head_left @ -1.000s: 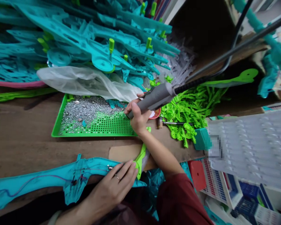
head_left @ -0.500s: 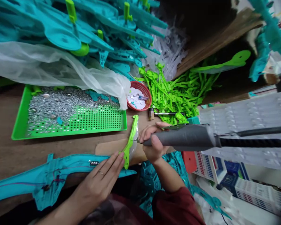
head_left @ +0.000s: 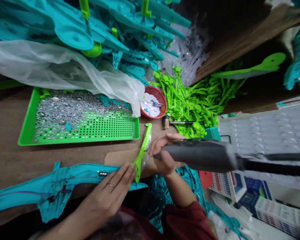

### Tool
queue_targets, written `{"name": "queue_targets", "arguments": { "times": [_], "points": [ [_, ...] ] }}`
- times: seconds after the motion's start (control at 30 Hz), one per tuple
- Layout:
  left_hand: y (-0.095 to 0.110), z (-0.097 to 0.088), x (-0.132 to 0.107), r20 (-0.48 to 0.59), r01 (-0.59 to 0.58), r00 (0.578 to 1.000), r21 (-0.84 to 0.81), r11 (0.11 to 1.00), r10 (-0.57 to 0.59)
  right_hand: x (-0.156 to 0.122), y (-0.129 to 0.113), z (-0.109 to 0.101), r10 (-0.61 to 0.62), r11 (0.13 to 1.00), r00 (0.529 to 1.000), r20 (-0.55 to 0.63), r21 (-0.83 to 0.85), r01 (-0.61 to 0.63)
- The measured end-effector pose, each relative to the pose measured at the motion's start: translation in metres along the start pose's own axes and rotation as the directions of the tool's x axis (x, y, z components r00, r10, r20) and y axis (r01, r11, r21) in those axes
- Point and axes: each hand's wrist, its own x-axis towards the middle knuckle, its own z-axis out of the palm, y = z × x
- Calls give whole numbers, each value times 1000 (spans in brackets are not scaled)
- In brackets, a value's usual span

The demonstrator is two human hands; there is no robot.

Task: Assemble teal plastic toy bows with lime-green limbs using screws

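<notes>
My right hand [head_left: 166, 155] wraps round a dark grey electric screwdriver [head_left: 200, 153] that lies nearly level, its cable running off to the right. The thin bit points left and meets the edge of a slim bright green plastic piece [head_left: 143, 150], with a clear plastic strip [head_left: 148, 146] along its right side. My left hand [head_left: 112, 190], ring on one finger, lies with straight fingers over the lower end of the green piece; its thumb is hidden. Under those fingers runs a long turquoise plastic shell [head_left: 77, 173] with wires and a small metal spring-like part inside.
A green perforated tray [head_left: 102, 128] holds many small screws. Behind it are a red basket [head_left: 162, 110] of white pieces, a hammer [head_left: 166, 122], a heap of green parts [head_left: 187, 100], plastic sheeting [head_left: 65, 66] and stacked turquoise shells [head_left: 75, 36]. Cardboard [head_left: 120, 156] lies beneath the work.
The whole view has shifted slightly, so most things sit further right. The screwdriver's rear end is blurred and a little lower. Both hands keep their places on the screwdriver and the green piece.
</notes>
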Motion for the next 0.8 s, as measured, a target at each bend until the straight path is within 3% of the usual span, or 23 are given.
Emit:
{"name": "queue_targets", "arguments": {
  "times": [0.1, 0.17, 0.3, 0.37, 0.43, 0.47, 0.53, 0.6, 0.67, 0.73, 0.8],
  "points": [
    [0, -13, 15, 8, 92, 996, -51, 994, -92, 16, -24, 8, -160, 980, 987, -2, 120, 159],
    [-10, -27, 32, -7, 185, 982, -116, 976, -187, 29, -36, 19, -192, 966, 981, 32, 180, 183],
    [-52, -53, 72, 9, 307, 951, -135, 942, -308, 54, -37, 53, -232, 939, 964, 130, 290, 187],
    [-79, -63, 88, 167, 305, 940, -20, 952, -297, 65, -28, 71, -252, 923, 958, 134, 332, 196],
    [-102, -73, 98, 315, 307, 885, 156, 939, -342, 77, -16, 85, -266, 910, 960, 86, 349, 221],
    [-110, -78, 100, 342, 303, 860, 255, 918, -379, 83, -10, 89, -263, 910, 964, 45, 344, 232],
    [-116, -85, 97, 289, 275, 864, 415, 867, -413, 92, 4, 93, -243, 917, 969, -44, 315, 244],
    [-105, -85, 87, 146, 250, 917, 516, 819, -372, 99, 20, 91, -198, 939, 976, -93, 268, 216],
    [-80, -77, 70, 26, 208, 967, 501, 840, -254, 101, 37, 89, -134, 966, 986, -100, 208, 152],
    [-47, -59, 52, 30, 72, 996, 338, 938, -87, 101, 51, 86, -73, 981, 994, -85, 174, 86],
    [-15, -38, 36, 43, -12, 999, 172, 985, 5, 99, 61, 86, -35, 986, 997, -66, 158, 45]
  ]
}}
